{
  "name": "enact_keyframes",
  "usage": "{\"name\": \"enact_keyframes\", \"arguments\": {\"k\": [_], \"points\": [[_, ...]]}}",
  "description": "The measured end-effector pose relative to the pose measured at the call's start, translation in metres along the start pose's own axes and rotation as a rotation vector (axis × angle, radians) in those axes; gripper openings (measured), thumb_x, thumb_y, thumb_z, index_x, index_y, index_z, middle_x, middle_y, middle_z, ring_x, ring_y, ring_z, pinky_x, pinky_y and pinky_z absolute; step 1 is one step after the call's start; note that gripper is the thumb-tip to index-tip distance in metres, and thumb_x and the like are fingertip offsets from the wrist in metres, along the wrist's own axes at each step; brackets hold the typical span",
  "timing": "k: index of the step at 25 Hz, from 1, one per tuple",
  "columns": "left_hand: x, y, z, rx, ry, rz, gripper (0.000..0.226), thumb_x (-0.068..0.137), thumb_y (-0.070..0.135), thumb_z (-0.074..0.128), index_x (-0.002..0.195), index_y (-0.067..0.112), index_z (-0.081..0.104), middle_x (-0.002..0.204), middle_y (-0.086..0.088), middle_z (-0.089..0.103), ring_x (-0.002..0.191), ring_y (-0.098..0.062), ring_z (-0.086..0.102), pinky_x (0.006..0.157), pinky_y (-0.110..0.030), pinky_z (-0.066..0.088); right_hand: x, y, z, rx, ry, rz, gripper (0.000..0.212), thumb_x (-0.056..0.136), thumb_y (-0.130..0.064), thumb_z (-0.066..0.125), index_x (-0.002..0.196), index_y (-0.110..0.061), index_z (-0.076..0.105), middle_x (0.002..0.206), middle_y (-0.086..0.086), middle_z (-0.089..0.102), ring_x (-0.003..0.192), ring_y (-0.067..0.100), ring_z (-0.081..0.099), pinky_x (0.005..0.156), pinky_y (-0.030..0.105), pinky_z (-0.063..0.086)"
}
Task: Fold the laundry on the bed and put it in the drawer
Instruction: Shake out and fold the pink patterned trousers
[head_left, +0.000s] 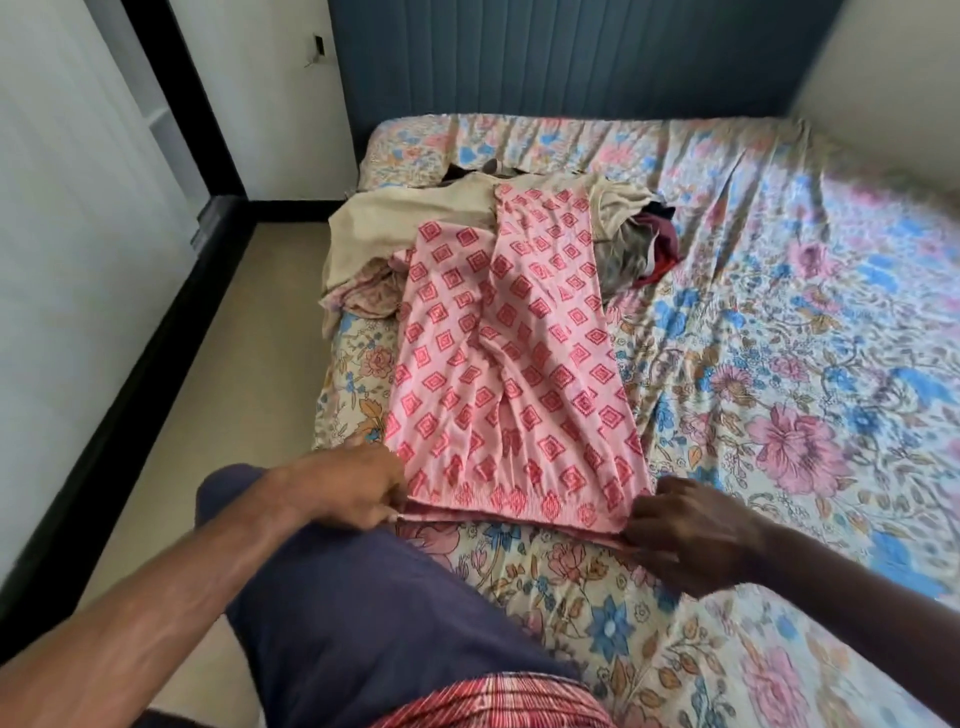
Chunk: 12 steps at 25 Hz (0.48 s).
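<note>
A person is looking down at a bed (779, 364) covered with a floral sheet in pink, blue and cream. A pink garment (514, 374) with red diamond shapes is lying lengthwise on the sheet, stretching away from the person. Its near hem is lying toward the person, with layers of cloth stacked at that edge. The left hand (358, 486) is pinching the near left corner of the hem, fingers curled around the cloth. The right hand (685, 530) is gripping the near right corner in the same way. The far end of the pink garment is resting on a pile of unfolded laundry (410, 228), cream cloth on the left and dark red and grey pieces on the right. The person's knee, in dark blue cloth (363, 613), is resting on the near edge of the bed. A padded blue headboard (571, 57) is standing behind the bed.
</note>
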<state>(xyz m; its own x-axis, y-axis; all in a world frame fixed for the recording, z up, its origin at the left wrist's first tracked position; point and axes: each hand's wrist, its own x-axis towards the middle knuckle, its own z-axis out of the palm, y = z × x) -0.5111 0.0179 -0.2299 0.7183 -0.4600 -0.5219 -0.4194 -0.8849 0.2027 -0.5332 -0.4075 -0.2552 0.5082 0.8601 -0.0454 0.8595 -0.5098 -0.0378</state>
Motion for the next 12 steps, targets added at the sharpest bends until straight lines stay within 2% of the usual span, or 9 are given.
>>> {"name": "enact_keyframes", "arguments": {"k": [2, 4, 6, 7, 9, 10, 12], "points": [[-0.004, -0.006, -0.001, -0.141, -0.029, 0.011, 0.036, 0.092, 0.026, 0.068, 0.123, 0.043, 0.069, 0.112, 0.03, 0.064, 0.103, 0.006, 0.056, 0.099, -0.028, 0.04, 0.002, 0.005, -0.011, 0.005, -0.03, 0.042, 0.029, 0.103, -0.055, 0.044, 0.117, -0.034, 0.057, 0.082, -0.016, 0.066, 0.057, -0.001, 0.055, 0.07, 0.017, 0.045], [-0.009, -0.014, -0.004, -0.446, -0.043, 0.046, 0.045, 0.09, 0.018, 0.072, 0.126, 0.045, 0.067, 0.13, 0.031, 0.059, 0.117, 0.008, 0.055, 0.106, -0.019, 0.042, 0.017, 0.015, -0.025, 0.045, -0.012, 0.079, 0.039, 0.101, -0.063, 0.042, 0.116, -0.032, 0.06, 0.079, -0.015, 0.067, 0.053, -0.001, 0.056, 0.061, 0.017, 0.046], [-0.003, -0.025, -0.01, -0.715, 0.143, 0.059, 0.04, 0.087, 0.018, 0.079, 0.121, 0.037, 0.072, 0.123, 0.023, 0.068, 0.114, 0.006, 0.061, 0.103, -0.014, 0.045, 0.057, 0.031, -0.044, 0.093, 0.091, 0.109, 0.04, 0.104, -0.058, 0.038, 0.103, -0.03, 0.066, 0.076, -0.016, 0.066, 0.053, 0.0, 0.058, 0.054, 0.02, 0.051], [0.005, -0.029, -0.016, -0.816, 0.296, 0.035, 0.033, 0.086, 0.02, 0.081, 0.117, 0.032, 0.075, 0.115, 0.017, 0.073, 0.108, 0.002, 0.066, 0.099, -0.017, 0.049, 0.085, 0.041, -0.054, 0.1, 0.148, 0.151, 0.04, 0.105, -0.054, 0.038, 0.098, -0.029, 0.068, 0.076, -0.015, 0.067, 0.054, 0.0, 0.06, 0.054, 0.022, 0.054], [0.03, -0.041, -0.037, -0.966, 0.588, -0.065, 0.016, 0.089, 0.023, 0.077, 0.105, 0.022, 0.078, 0.101, 0.004, 0.077, 0.095, -0.007, 0.072, 0.089, -0.026, 0.056, 0.153, 0.066, -0.078, 0.099, 0.185, 0.296, 0.032, 0.104, -0.044, 0.045, 0.1, -0.026, 0.07, 0.086, -0.012, 0.072, 0.062, 0.001, 0.065, 0.063, 0.029, 0.06], [0.046, -0.049, -0.05, -1.072, 0.674, -0.136, 0.009, 0.093, 0.021, 0.073, 0.099, 0.016, 0.078, 0.097, -0.002, 0.078, 0.09, -0.014, 0.073, 0.081, -0.031, 0.057, 0.189, 0.079, -0.09, 0.117, 0.194, 0.351, 0.024, 0.103, -0.038, 0.051, 0.102, -0.025, 0.071, 0.091, -0.009, 0.074, 0.068, 0.005, 0.068, 0.069, 0.033, 0.061], [0.082, -0.066, -0.082, -1.253, 0.737, -0.25, 0.015, 0.097, 0.013, 0.063, 0.088, 0.011, 0.075, 0.092, -0.013, 0.075, 0.082, -0.023, 0.069, 0.069, -0.033, 0.052, 0.257, 0.109, -0.112, 0.207, 0.244, 0.422, 0.015, 0.101, -0.025, 0.057, 0.101, -0.021, 0.072, 0.097, -0.003, 0.074, 0.081, 0.015, 0.072, 0.076, 0.036, 0.06]]}}
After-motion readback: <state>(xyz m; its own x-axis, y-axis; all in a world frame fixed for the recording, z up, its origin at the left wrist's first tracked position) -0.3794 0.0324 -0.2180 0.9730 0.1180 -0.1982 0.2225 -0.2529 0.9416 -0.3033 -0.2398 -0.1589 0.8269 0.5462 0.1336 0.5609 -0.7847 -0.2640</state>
